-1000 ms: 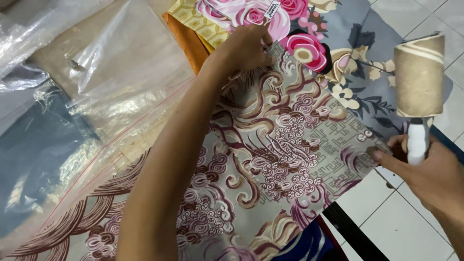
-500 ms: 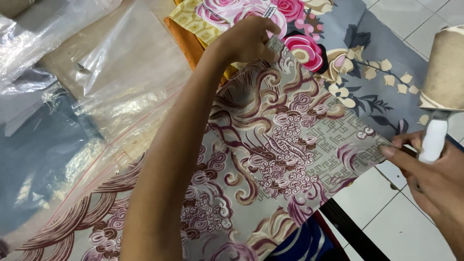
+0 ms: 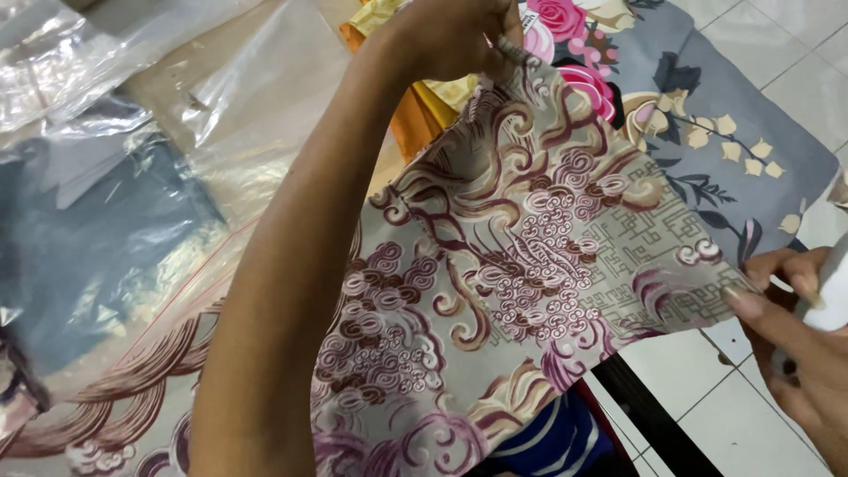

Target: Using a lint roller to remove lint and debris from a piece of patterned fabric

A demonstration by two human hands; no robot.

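At the frame's edges, each hand pinches the swirl-patterned cloth (image 3: 530,265): left hand (image 3: 455,35), right hand (image 3: 795,336) partly cut off.

Left hand (image 3: 450,35): pinches the far corner of the swirl-patterned cloth (image 3: 530,265), lifted.
Right hand (image 3: 795,336): pinches the near corner, also gripping a white handle (image 3: 835,296) (its top is out of frame).
Beneath: grey floral fabric (image 3: 724,115).
Left side: clear plastic bags (image 3: 132,132).

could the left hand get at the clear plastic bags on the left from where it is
Probably yes, but not at once: the left hand is pinching the patterned cloth at its top corner. Nothing lies between it and the plastic bags.
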